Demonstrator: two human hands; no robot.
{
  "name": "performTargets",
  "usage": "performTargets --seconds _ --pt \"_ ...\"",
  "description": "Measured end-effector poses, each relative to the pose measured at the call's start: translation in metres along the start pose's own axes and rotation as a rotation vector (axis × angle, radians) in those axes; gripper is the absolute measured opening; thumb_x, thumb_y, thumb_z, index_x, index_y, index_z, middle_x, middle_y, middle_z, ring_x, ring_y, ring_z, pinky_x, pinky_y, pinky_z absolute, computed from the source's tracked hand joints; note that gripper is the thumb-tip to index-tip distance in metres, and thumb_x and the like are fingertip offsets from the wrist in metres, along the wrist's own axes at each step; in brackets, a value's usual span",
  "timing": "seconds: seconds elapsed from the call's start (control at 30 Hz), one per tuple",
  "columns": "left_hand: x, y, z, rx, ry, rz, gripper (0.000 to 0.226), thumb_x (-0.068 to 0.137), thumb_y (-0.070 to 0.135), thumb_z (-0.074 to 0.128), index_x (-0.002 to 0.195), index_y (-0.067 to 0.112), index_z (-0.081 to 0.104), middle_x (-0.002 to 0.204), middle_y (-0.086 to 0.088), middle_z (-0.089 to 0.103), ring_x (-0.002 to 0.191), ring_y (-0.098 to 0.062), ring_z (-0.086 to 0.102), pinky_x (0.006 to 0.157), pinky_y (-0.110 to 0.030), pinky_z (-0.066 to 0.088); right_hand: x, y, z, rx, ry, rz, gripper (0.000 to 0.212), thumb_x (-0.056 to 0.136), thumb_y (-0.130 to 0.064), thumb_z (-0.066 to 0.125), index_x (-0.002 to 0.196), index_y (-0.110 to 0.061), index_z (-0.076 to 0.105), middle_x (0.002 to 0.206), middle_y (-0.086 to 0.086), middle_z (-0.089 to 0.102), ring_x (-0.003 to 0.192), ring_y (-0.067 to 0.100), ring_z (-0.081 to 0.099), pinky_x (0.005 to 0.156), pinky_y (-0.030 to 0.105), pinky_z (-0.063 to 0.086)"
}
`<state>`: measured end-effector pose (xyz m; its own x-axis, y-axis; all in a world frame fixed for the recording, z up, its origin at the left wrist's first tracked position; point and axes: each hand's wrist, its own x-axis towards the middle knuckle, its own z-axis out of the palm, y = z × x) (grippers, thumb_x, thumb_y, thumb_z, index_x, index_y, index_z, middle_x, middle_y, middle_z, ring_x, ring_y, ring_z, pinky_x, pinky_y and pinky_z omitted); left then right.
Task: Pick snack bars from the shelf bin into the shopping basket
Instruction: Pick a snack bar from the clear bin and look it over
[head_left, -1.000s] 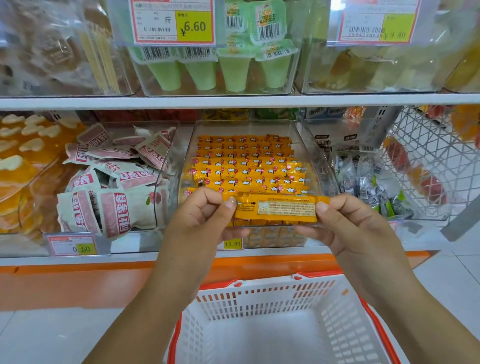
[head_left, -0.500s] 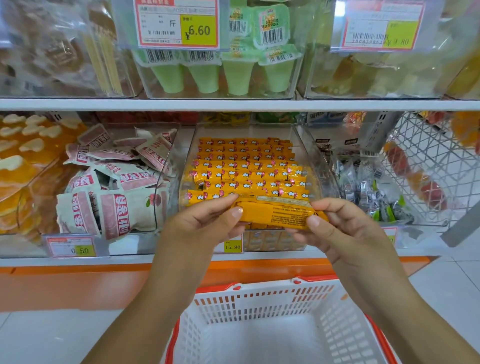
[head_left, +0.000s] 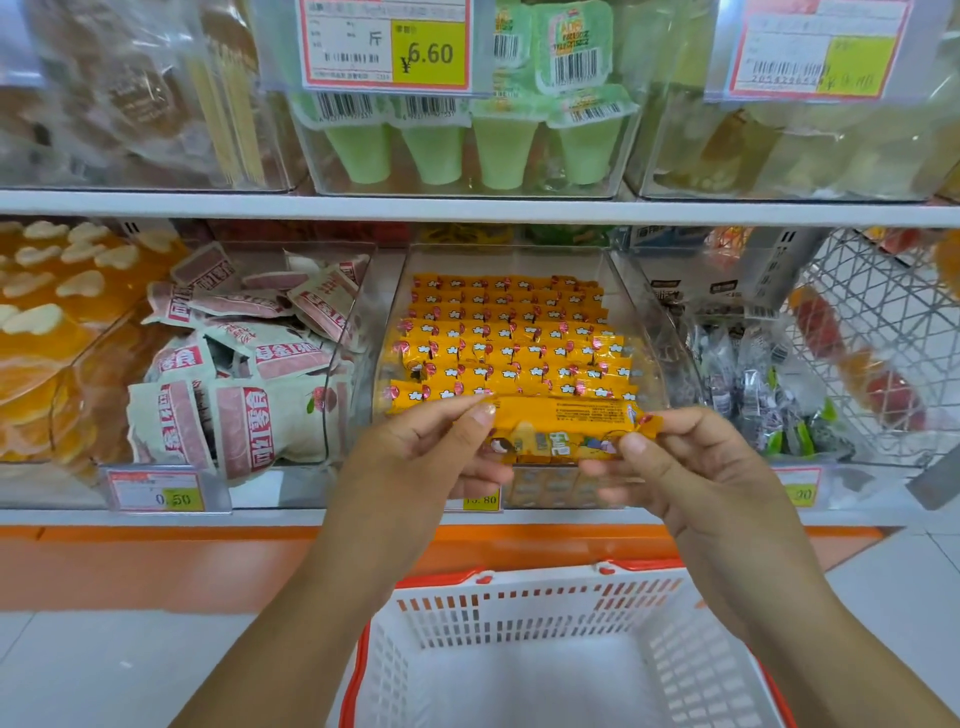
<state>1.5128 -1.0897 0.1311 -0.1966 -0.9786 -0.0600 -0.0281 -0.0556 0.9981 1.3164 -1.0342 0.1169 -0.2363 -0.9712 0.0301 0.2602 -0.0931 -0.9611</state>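
An orange snack bar (head_left: 558, 426) is held level in front of the clear shelf bin (head_left: 631, 291), which is packed with rows of the same orange bars (head_left: 511, 345). My left hand (head_left: 431, 447) pinches the bar's left end and my right hand (head_left: 670, 460) pinches its right end. The bar shows both its printed back and part of its picture side. Below my hands stands a white shopping basket (head_left: 545, 613) with an orange-red rim; the part of its inside that shows holds nothing.
Left of the bar bin is a bin of pink-and-white packets (head_left: 234, 374); right of it a bin of small dark wrapped sweets (head_left: 763, 389) and a white wire rack (head_left: 893, 332). Green jelly cups (head_left: 467, 145) sit on the shelf above. The floor is pale tile.
The bar has been rolled between my fingers, from its label side facing me towards its picture side. Both hands stay at the bin's front, slightly lower than before.
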Motion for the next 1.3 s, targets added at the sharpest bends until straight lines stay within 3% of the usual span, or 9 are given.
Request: performTargets --seconds 0.23,0.33,0.43,0.53,0.6,0.73,0.87,1.1,1.3 --pt "0.004 -0.017 0.001 0.503 -0.014 0.160 0.020 0.094 0.040 0.055 0.087 0.029 0.070 0.079 0.010 0.070 0.077 -0.002 0.066 0.067 -0.017 0.052 0.002 0.007 0.003 0.059 0.086 0.057 0.074 0.048 -0.043 0.093 0.099 -0.007 0.054 0.077 0.010 0.060 0.084 0.040 0.073 0.061 0.029 0.058" --pt "0.016 -0.023 0.003 0.755 0.052 0.313 0.030 0.093 0.049 0.051 0.114 0.035 0.068 0.112 0.025 0.055 0.103 0.009 0.046 0.087 -0.001 0.034 0.015 0.000 0.005 -0.006 0.101 0.027 0.051 0.063 -0.027 0.080 0.103 -0.008 0.054 0.084 0.008 0.072 0.084 0.037 0.073 0.066 0.028 0.059" --pt "0.030 -0.030 0.004 0.948 0.041 0.317 0.063 0.096 0.057 0.040 0.152 0.031 0.030 0.159 0.015 0.021 0.145 -0.001 0.009 0.112 -0.017 0.002 0.046 -0.007 0.013 -0.141 0.094 0.005 0.029 0.083 -0.013 0.069 0.107 -0.006 0.054 0.094 0.011 0.075 0.086 0.030 0.074 0.071 0.030 0.060" --pt "0.039 -0.039 0.000 1.142 -0.021 0.187 0.077 0.096 0.064 0.026 0.157 0.025 0.001 0.164 0.005 -0.015 0.148 -0.011 -0.020 0.110 -0.026 -0.014 0.084 -0.009 0.030 -0.304 0.055 -0.046 0.026 0.088 -0.009 0.069 0.108 -0.006 0.053 0.100 0.010 0.074 0.084 0.025 0.074 0.074 0.031 0.060" --pt "0.043 -0.047 -0.002 1.195 -0.033 0.167 0.082 0.093 0.071 0.017 0.157 0.021 0.005 0.165 -0.002 -0.011 0.150 -0.016 -0.017 0.114 -0.030 -0.016 0.109 -0.010 0.047 -0.400 0.001 -0.079 0.028 0.086 -0.010 0.072 0.107 -0.007 0.055 0.098 0.007 0.073 0.079 0.021 0.074 0.072 0.028 0.059" --pt "0.047 -0.059 -0.005 1.275 0.014 0.210 0.078 0.092 0.064 0.023 0.141 0.010 0.051 0.151 -0.015 0.043 0.143 -0.030 0.036 0.121 -0.041 0.018 0.150 -0.005 0.080 -0.705 -0.123 -0.145 0.029 0.081 -0.025 0.079 0.093 -0.026 0.053 0.088 -0.001 0.071 0.076 0.012 0.072 0.070 0.022 0.057" --pt "0.046 -0.063 -0.004 1.295 0.044 0.258 0.073 0.093 0.061 0.029 0.137 0.010 0.056 0.145 -0.014 0.052 0.137 -0.030 0.045 0.116 -0.043 0.028 0.176 0.001 0.102 -1.044 -0.381 -0.161 0.031 0.081 -0.037 0.077 0.100 -0.029 0.054 0.094 -0.012 0.061 0.085 0.003 0.060 0.075 0.017 0.048" --pt "0.044 -0.057 -0.006 1.159 0.020 0.246 0.075 0.089 0.064 0.030 0.146 0.016 0.041 0.156 -0.010 0.035 0.146 -0.025 0.028 0.112 -0.035 0.002 0.190 0.036 0.108 -1.446 -0.730 -0.263 0.020 0.097 -0.030 0.058 0.111 -0.022 0.071 0.108 -0.005 0.046 0.103 0.007 0.043 0.084 0.022 0.035" --pt "0.054 -0.048 -0.003 1.039 0.076 0.213 0.099 0.076 0.075 0.001 0.157 0.019 0.000 0.165 -0.003 -0.013 0.149 -0.014 -0.016 0.104 -0.019 -0.022 0.205 0.028 0.107 -1.235 -0.505 -0.095 0.025 0.096 -0.030 0.060 0.120 -0.023 0.066 0.112 -0.011 0.059 0.096 0.002 0.051 0.065 0.001 0.032"
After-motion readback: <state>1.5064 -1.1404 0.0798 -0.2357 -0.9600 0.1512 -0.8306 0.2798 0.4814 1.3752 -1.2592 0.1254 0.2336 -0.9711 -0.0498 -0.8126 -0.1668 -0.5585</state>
